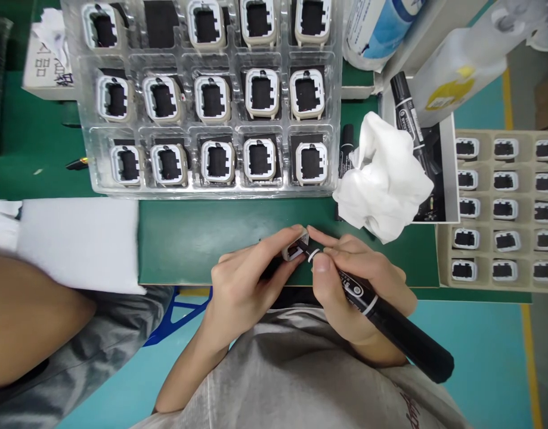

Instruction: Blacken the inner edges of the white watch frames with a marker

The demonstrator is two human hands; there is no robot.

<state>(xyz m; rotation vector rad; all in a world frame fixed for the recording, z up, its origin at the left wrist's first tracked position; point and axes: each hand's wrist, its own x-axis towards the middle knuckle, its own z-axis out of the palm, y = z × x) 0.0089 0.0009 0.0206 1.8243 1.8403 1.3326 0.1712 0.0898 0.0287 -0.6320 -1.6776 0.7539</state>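
Note:
Over the front edge of the green table, my left hand (249, 277) pinches a small pale watch-case-like frame (294, 249) between thumb and fingers, tilted on its side. My right hand (358, 274) grips a black marker pen (367, 301), whose tip reaches into the frame's opening. Whether the tip touches the inner wall I cannot tell. Just beyond my hands, a clear plastic tray (211, 193) carries several similar frames with white rims on dark pads. One pocket in its back row shows only a dark pad.
Right of the tray lie a crumpled white tissue (383, 179), another marker (408, 113) on a white box (452, 179), and a spray bottle (457, 71). A beige tray (483, 283) of similar frames stands far right. At left are white foam sheet (79, 238) and another person's arm (32, 322).

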